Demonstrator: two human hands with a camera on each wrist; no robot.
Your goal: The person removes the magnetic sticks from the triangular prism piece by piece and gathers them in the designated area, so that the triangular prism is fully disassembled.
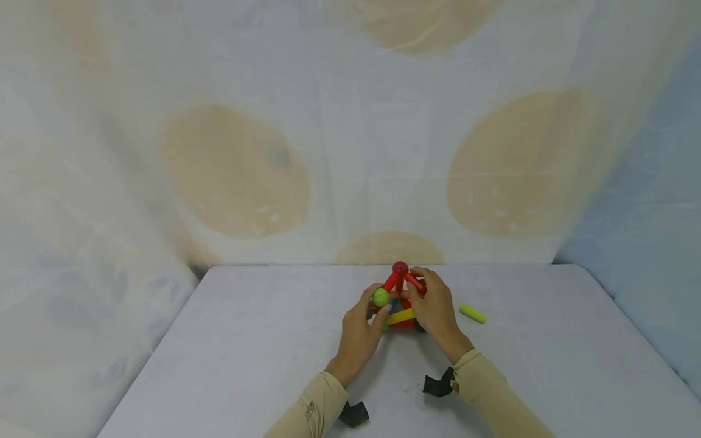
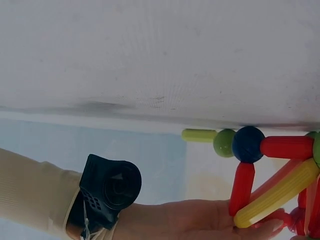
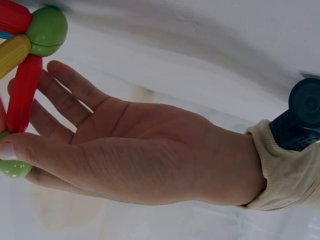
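A small frame of magnetic rods and balls stands mid-table, with a red ball at its top. My left hand pinches a green ball at the frame's left corner. In the right wrist view its thumb presses that green ball, and its fingers lie fairly straight behind a red rod. My right hand grips a sloping red rod just below the top ball. The left wrist view shows a blue ball, a yellow rod and red rods.
A loose yellow-green rod lies on the grey table just right of my right hand. Spotted cloth hangs behind and at both sides. Black wrist cameras sit on both beige sleeves.
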